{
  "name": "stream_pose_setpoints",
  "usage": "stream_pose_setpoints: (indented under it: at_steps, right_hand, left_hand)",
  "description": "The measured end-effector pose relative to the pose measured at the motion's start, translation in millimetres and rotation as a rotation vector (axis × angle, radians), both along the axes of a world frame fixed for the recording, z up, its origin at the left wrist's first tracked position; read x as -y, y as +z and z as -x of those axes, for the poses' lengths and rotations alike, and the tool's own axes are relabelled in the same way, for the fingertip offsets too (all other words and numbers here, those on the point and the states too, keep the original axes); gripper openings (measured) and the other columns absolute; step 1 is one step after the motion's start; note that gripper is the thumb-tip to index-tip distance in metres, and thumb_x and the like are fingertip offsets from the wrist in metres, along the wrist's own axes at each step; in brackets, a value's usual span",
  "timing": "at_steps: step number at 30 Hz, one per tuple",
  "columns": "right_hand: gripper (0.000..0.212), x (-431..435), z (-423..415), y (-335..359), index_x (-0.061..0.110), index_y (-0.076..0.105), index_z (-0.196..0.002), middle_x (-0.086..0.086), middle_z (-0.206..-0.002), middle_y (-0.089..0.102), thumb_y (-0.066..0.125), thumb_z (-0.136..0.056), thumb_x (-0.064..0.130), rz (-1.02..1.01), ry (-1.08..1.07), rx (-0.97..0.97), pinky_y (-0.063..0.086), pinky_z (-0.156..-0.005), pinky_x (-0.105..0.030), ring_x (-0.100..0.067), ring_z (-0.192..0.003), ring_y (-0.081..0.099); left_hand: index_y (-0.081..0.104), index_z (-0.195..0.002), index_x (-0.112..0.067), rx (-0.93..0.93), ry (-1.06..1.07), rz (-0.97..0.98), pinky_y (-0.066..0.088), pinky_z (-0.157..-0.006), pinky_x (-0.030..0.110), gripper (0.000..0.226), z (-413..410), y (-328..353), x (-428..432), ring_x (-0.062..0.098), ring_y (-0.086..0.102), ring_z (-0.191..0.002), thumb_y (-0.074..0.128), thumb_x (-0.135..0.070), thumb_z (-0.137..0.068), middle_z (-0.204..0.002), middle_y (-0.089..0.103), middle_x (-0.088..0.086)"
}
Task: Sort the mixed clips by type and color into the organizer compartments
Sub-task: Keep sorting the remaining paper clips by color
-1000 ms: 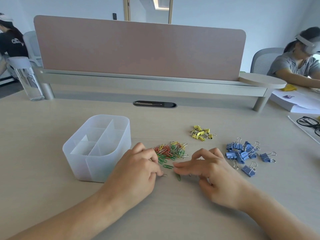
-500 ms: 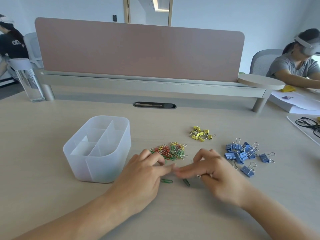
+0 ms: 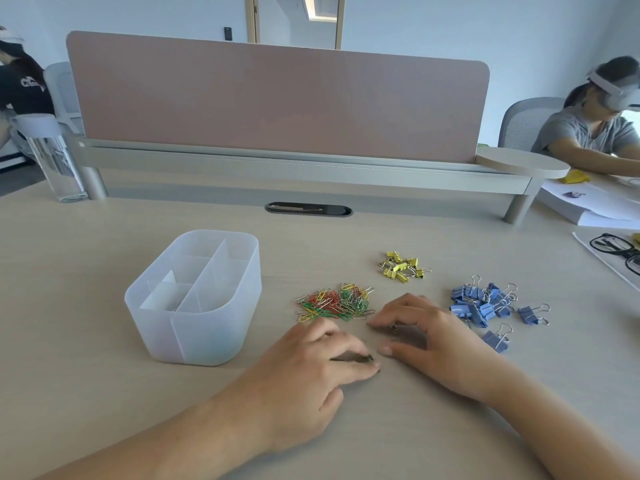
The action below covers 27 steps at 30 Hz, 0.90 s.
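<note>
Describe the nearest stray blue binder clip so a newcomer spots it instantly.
On the desk, find the blue binder clip pile right of the paper clips. The clip lies alone on its near side, beside the right hand; the other stray sits farther right.

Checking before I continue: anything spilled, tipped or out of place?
Nothing stands out. The organizer stands upright; the paper clips, yellow binder clips and blue binder clips lie in separate piles beside it.

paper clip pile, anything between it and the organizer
Nothing visible. Only a bare strip of table lies between the paper clip pile and the organizer, whose top is open. The left hand, pinching a green paper clip, and the right hand sit nearer the camera, off that line.
</note>
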State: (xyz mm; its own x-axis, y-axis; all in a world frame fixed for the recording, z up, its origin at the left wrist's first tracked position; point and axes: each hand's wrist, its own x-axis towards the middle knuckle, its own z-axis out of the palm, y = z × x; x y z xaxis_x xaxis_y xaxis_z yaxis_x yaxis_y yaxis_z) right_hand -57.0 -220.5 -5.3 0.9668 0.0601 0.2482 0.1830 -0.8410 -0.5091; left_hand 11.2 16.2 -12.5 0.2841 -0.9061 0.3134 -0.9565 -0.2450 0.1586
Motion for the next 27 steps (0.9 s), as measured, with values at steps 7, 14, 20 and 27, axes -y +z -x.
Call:
stream_pose_setpoints:
  at_steps: [7, 14, 20, 27]
  right_hand:
    - [0.026, -1.9, 6.9, 7.5, 0.034, 0.076, -0.098, 0.022, -0.105, 0.066, 0.070, -0.086, 0.012, -0.090, 0.034, 0.035, 0.046, -0.092, -0.019, -0.003, -0.106, 0.061]
    - [0.060, -5.9, 3.6, 3.8, 0.050, 0.065, -0.115, 0.043, -0.119, 0.055, 0.042, -0.072, 0.014, 0.205, 0.110, 0.012, 0.032, -0.105, -0.021, 0.010, -0.124, 0.044]
    - [0.053, -3.5, 4.1, 6.1, 0.051, 0.063, -0.116, 0.038, -0.123, 0.056, 0.035, -0.077, 0.030, 0.207, -0.018, 0.095, 0.027, -0.101, -0.024, 0.003, -0.121, 0.046]
    - [0.048, 0.2, 2.4, 5.2, 0.054, 0.065, -0.109, 0.045, -0.109, 0.057, 0.030, -0.080, 0.039, 0.358, -0.081, 0.072, 0.015, -0.099, -0.014, 0.009, -0.113, 0.050]
  left_hand:
    - [0.077, -0.089, -0.025, -0.262, 0.049, 0.179, 0.037, -0.079, 0.003, 0.044, -8.3, 5.3, -6.3, -0.002, 0.056, -0.091, 0.036, -0.013, -0.080, -0.095, 0.069, -0.017]
    - [0.064, -0.125, -0.024, -0.198, 0.279, 0.162, 0.023, -0.095, 0.001, 0.054, -12.1, 5.0, -7.7, -0.002, 0.037, -0.108, 0.032, -0.015, -0.082, -0.114, 0.053, -0.018]
    - [0.055, -0.133, -0.034, -0.034, 0.365, 0.065, 0.043, -0.090, 0.028, 0.059, -11.3, 1.6, -6.2, 0.012, 0.039, -0.103, 0.024, -0.029, -0.083, -0.115, 0.045, -0.015]
    - [0.057, -0.131, -0.037, 0.033, 0.428, 0.033, 0.042, -0.087, 0.029, 0.056, -13.4, -1.6, -4.0, 0.014, 0.041, -0.100, 0.029, -0.029, -0.083, -0.113, 0.048, -0.014]
